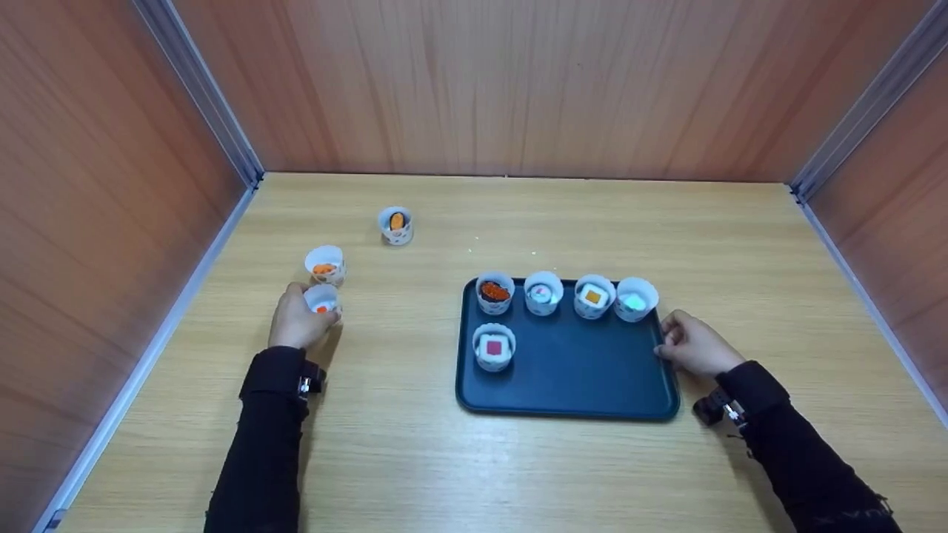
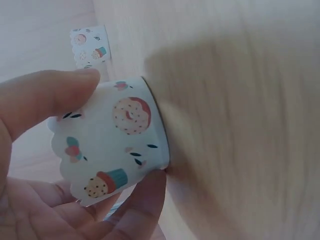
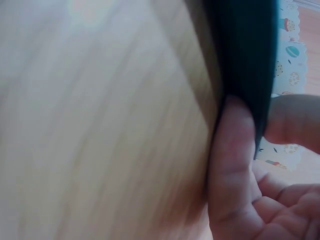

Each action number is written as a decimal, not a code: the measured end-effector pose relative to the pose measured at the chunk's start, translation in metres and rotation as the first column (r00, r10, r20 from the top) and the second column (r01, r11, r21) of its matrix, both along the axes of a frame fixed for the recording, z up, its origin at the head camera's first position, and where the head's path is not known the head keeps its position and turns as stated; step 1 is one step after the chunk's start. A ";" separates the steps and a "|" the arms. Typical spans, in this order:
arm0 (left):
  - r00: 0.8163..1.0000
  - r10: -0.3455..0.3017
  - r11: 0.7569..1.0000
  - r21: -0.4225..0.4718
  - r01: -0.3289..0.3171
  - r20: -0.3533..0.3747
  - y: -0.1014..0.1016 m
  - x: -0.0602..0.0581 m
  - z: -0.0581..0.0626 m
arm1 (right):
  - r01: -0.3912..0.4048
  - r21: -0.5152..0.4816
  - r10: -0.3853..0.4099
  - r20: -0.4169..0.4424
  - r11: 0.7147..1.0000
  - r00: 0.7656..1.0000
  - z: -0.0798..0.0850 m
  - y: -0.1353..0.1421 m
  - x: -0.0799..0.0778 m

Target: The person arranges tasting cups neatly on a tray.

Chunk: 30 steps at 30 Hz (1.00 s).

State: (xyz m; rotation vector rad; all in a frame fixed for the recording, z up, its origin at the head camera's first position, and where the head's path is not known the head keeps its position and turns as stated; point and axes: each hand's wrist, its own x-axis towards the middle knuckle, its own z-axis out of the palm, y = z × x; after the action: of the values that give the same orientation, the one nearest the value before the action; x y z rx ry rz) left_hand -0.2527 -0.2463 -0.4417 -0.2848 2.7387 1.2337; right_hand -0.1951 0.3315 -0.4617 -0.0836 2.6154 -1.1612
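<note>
At the left of the table, my left hand (image 1: pixel 295 320) grips a white paper baking cup (image 1: pixel 321 297) with something orange-red inside. In the left wrist view the thumb and fingers curl round this printed cup (image 2: pixel 112 132), which shows a donut and a cupcake. Just behind it stands another cup (image 1: pixel 326 263) holding orange pieces. My right hand (image 1: pixel 696 344) pinches the right rim of a dark teal tray (image 1: pixel 585 377), thumb on one side and finger on the other. On the tray, several cups stand in a back row, and one cup (image 1: pixel 494 348) with a white-and-pink piece sits in front at left.
Farther back stands a cup (image 1: pixel 396 225) with an orange-and-black piece. Small white crumbs lie on the table behind the tray. Wooden panels (image 1: pixel 503 89) close off the back and both sides, with metal edging (image 1: pixel 163 355) along the table's left side.
</note>
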 end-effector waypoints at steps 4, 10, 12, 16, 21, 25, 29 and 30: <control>1.000 -0.008 1.000 -0.007 0.008 -0.009 0.004 0.003 -0.001 | 0.002 0.000 -0.002 -0.001 1.000 1.000 -0.001 0.001 0.000; 0.997 -0.037 0.999 -0.012 0.036 -0.073 0.018 0.013 0.000 | -0.002 -0.005 0.002 -0.009 1.000 1.000 -0.002 0.001 0.000; 0.992 -0.052 0.999 -0.011 0.051 -0.113 0.027 0.016 0.002 | -0.005 -0.004 0.005 -0.008 1.000 1.000 -0.002 0.001 0.000; 0.981 -0.092 0.996 -0.021 0.089 -0.171 0.047 0.023 0.009 | -0.006 -0.004 0.006 0.000 1.000 1.000 -0.001 0.001 0.000; 0.965 -0.160 0.987 -0.022 0.159 -0.208 0.081 0.031 0.021 | -0.001 -0.009 0.001 0.006 1.000 1.000 0.000 0.001 -0.001; 0.945 -0.228 0.971 0.009 0.237 -0.236 0.114 0.037 0.030 | 0.002 -0.003 -0.002 0.002 1.000 1.000 0.000 0.001 -0.001; 0.906 -0.323 0.942 0.001 0.337 -0.274 0.150 0.044 0.035 | 0.003 -0.010 -0.003 0.004 1.000 1.000 0.000 0.000 0.000; 0.894 -0.351 0.932 -0.008 0.363 -0.279 0.158 0.045 0.036 | 0.001 -0.013 -0.001 0.004 1.000 1.000 -0.001 0.000 0.000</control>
State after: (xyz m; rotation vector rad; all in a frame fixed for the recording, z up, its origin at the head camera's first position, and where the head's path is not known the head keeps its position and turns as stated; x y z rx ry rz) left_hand -0.2072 -0.0881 -0.4055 0.4135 2.8023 1.3058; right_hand -0.1950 0.3320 -0.4624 -0.0821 2.6053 -1.1777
